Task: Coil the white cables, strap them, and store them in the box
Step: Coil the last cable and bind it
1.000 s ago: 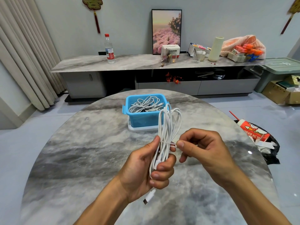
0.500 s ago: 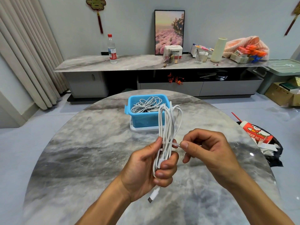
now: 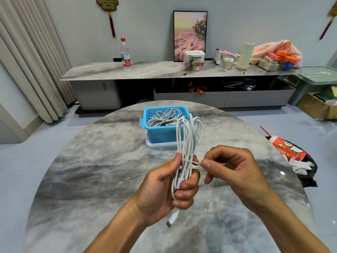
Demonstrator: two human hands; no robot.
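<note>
Left hand [image 3: 164, 187] has its fingers [image 3: 184, 195] wrapped around a bunched coil of white cable [image 3: 187, 147], held upright over the grey marble round surface [image 3: 87, 172]. Right hand [image 3: 235, 168] pinches a thin white strap [image 3: 196, 163] looped round the coil. Behind sits a blue plastic box [image 3: 160, 134] with more white cables [image 3: 162, 118] inside.

Left hand [image 3: 164, 187] hides the coiled cable's [image 3: 187, 143] lower loops.

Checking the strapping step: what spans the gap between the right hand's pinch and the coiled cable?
In the head view, a thin white strap runs taut from the coiled cable, gripped by the left hand, to the right hand.
</note>
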